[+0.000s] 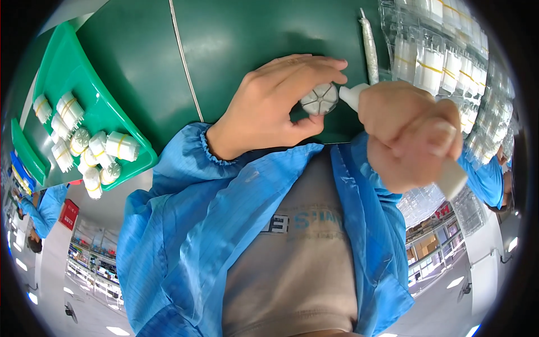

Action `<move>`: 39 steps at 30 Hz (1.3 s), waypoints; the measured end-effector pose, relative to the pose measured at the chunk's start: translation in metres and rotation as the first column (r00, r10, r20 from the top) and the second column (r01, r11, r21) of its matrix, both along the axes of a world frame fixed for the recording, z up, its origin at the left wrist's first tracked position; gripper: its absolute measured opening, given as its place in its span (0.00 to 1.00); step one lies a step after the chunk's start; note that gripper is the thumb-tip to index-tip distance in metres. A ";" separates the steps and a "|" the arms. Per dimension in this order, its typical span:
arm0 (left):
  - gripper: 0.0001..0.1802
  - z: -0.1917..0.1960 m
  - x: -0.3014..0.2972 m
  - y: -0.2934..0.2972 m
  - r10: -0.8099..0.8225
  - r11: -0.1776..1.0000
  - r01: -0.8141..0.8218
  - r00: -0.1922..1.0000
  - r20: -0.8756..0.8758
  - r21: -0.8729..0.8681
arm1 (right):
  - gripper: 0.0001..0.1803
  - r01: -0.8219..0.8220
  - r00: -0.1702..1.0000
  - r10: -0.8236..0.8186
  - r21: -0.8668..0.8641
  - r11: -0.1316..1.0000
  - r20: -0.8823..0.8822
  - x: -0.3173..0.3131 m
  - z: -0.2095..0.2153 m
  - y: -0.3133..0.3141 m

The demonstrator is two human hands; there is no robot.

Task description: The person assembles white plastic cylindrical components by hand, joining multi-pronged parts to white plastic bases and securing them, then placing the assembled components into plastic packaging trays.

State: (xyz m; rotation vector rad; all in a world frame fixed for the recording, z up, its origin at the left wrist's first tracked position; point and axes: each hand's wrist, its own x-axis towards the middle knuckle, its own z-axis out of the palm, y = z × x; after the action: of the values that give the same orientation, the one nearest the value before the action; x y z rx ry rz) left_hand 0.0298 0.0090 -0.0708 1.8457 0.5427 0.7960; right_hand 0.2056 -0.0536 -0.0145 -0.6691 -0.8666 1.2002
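Observation:
My left hand [272,104] rests over the green tabletop, with thumb and fingers curled round a round white part [320,101]. The upward end of that part is split into wedge-shaped segments by dark lines. In my right hand [410,132] is a white tube with a tapered nozzle [352,96], gripped in a closed fist. The nozzle's tip points left at the round part, close beside its edge; whether they touch I cannot tell. The tube's other end shows below the fist, and its middle is hidden by my fingers.
A green plastic tray [106,98] at the left holds several white cylindrical parts [70,109] with yellow bands. Clear plastic trays [404,56] with similar parts are stacked at the right. A thin wrapped stick [369,48] lies beyond my right hand. Other people in blue are at both sides.

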 end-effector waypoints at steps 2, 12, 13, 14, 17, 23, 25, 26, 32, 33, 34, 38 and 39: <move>0.27 0.001 0.001 0.000 -0.007 1.000 0.007 1.000 -0.005 0.022 | 0.08 0.105 0.993 -0.107 0.056 0.993 0.039 -0.010 -0.003 -0.001; 0.25 -0.001 0.000 0.002 -0.026 0.998 0.027 1.000 -0.009 0.061 | 0.17 0.155 0.955 -0.155 0.018 0.988 0.252 -0.015 0.013 0.004; 0.25 0.000 0.000 0.002 -0.031 0.999 0.031 0.999 -0.015 0.043 | 0.17 0.175 0.949 -0.170 0.006 0.985 0.266 -0.016 0.013 0.004; 0.25 0.000 -0.001 0.003 -0.033 0.999 0.033 0.999 -0.022 0.028 | 0.17 0.192 0.943 -0.183 -0.004 0.981 0.279 -0.017 0.012 0.004; 0.26 -0.006 0.000 0.000 -0.044 0.998 0.044 0.999 -0.011 0.051 | 0.17 0.240 0.922 -0.217 -0.034 0.970 0.319 -0.023 0.011 0.005; 0.28 0.007 0.001 -0.007 0.154 0.987 -0.152 0.987 -0.051 0.049 | 0.16 0.345 0.868 -0.283 -0.085 0.935 0.409 -0.034 0.016 0.003; 0.29 0.003 -0.001 -0.003 0.233 0.971 -0.229 0.971 -0.054 0.071 | 0.18 0.209 0.975 -0.196 -0.131 0.969 0.105 -0.022 0.016 0.004; 0.28 0.000 -0.004 -0.003 0.183 0.978 -0.181 0.983 -0.008 0.103 | 0.17 0.214 0.976 -0.210 -0.105 0.971 0.048 -0.019 0.021 0.005; 0.26 -0.003 -0.004 -0.007 0.163 0.982 -0.165 0.986 0.025 0.091 | 0.16 0.306 0.938 -0.285 -0.086 0.948 0.199 -0.030 0.017 0.002; 0.26 -0.004 -0.002 -0.006 0.156 0.982 -0.158 0.987 0.029 0.102 | 0.16 0.372 0.891 -0.346 -0.037 0.927 0.295 -0.031 0.017 0.000; 0.25 -0.004 0.000 -0.005 0.148 0.982 -0.151 0.988 0.035 0.113 | 0.16 0.333 0.908 -0.285 -0.116 0.936 0.306 -0.027 0.024 -0.002; 0.24 -0.002 -0.004 -0.006 0.159 0.975 -0.154 0.987 -0.017 0.162 | 0.15 0.414 0.780 -0.320 -0.060 0.908 0.538 -0.037 0.018 -0.001; 0.24 -0.004 -0.003 -0.006 0.174 0.968 -0.172 0.985 0.008 0.182 | 0.15 0.445 0.715 -0.331 -0.036 0.895 0.616 -0.041 0.019 -0.001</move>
State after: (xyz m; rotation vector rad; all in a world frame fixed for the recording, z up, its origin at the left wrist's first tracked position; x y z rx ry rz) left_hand 0.0263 0.0029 -0.0748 1.9886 0.6615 0.9827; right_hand 0.1648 -0.0550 0.0040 -1.3634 -1.0680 0.6751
